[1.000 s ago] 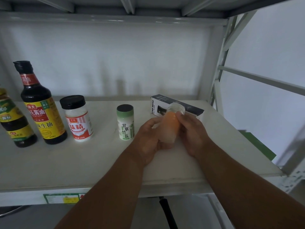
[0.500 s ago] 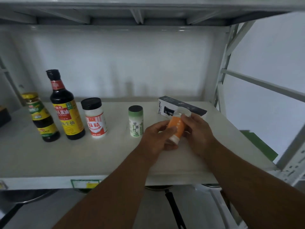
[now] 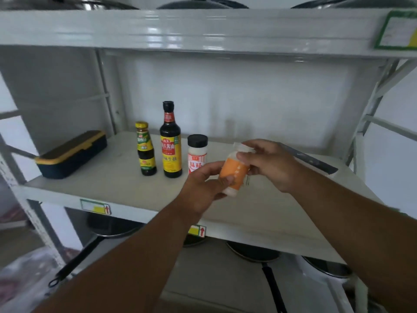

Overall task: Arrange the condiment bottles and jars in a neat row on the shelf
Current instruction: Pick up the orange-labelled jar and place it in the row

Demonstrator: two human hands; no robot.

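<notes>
Shelf (image 3: 117,186) carries dark case (image 3: 72,154) far left, then row: soy bottle (image 3: 170,141), small bottle (image 3: 145,150), white jar (image 3: 197,152).
Left hand (image 3: 203,188) grips orange jar (image 3: 234,175) low, fingers wrapped round base.
Right hand (image 3: 270,166) pinches jar's top near cap.
Jar is held tilted above shelf, right of white jar, not set down.
Advice: straighten jar upright, lower beside row's right end, label forward, release once base sits flat.

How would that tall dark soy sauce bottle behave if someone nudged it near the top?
The soy sauce bottle stands tall on a narrow base, so it would probably tip rather than slide. It looks nearly full, so likely heavy. Its glossy surface may be slippery.
</notes>
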